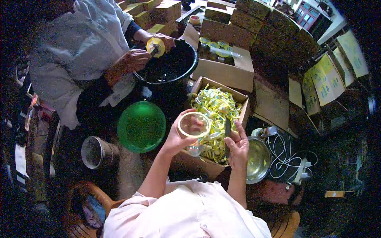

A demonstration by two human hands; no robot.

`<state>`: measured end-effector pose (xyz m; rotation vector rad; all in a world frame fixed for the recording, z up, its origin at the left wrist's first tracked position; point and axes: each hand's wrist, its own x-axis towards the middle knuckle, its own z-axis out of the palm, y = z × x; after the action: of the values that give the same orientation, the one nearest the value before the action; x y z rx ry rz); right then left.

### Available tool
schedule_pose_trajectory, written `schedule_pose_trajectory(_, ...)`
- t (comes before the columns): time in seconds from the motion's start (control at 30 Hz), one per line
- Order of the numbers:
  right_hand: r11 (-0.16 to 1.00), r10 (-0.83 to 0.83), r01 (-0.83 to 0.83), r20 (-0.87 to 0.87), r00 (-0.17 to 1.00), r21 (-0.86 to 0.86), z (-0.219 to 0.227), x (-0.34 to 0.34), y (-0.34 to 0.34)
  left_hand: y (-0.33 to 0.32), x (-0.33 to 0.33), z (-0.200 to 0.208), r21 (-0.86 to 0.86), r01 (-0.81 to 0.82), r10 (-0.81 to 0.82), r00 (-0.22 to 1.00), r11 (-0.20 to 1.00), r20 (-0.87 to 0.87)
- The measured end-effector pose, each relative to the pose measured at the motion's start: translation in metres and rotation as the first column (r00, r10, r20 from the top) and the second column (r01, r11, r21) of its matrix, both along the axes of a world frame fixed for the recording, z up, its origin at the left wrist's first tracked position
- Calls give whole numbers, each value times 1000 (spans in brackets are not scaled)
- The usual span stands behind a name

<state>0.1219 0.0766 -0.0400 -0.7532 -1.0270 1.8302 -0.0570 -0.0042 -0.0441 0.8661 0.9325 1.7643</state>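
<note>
My left hand [177,137] is wrapped round a clear round plastic cup [194,124] with a pale yellow rim, its mouth tilted up toward me. Between the thumb and fingers of my right hand [238,147] stands a dark, flat blade [228,137], apart from the cup. Both hands are above a cardboard box [245,110] heaped with yellow, green and white strips [217,104]. Part of another clear plastic item [193,150] shows under the cup.
Across at the left, a co-worker's hands [137,59] hold a yellow-rimmed cup [155,47] over a black bucket [193,65]. Nearby are a green basin [141,127], a grey bucket [93,152], a metal bowl [258,160], white cables [283,156] and an open carton [224,73] of cups.
</note>
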Motion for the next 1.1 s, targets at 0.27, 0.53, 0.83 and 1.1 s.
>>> schedule_pose_trajectory(0.27, 966, -79, 28, 189, 979, 259, 16, -2, -2, 1, 1, 8, 62, -12, 20, 991, 998, -129)
schedule_pose_trajectory(0.53, 677, -380, 3, 346, 858, 736, 25, -12, 1, 9, 2, 13, 58, -74, 88, 947, 996, -309)
schedule_pose_trajectory(0.83, 736, -391, -17, 445, 805, 677, 30, -17, -3, 12, 4, 22, 107, -157, 185, 916, 982, -355)
schedule_pose_trajectory(1.1, 477, -626, 150, 215, 749, 866, 40, -35, -16, 18, 18, 25, 139, -157, 197, 915, 978, -351)
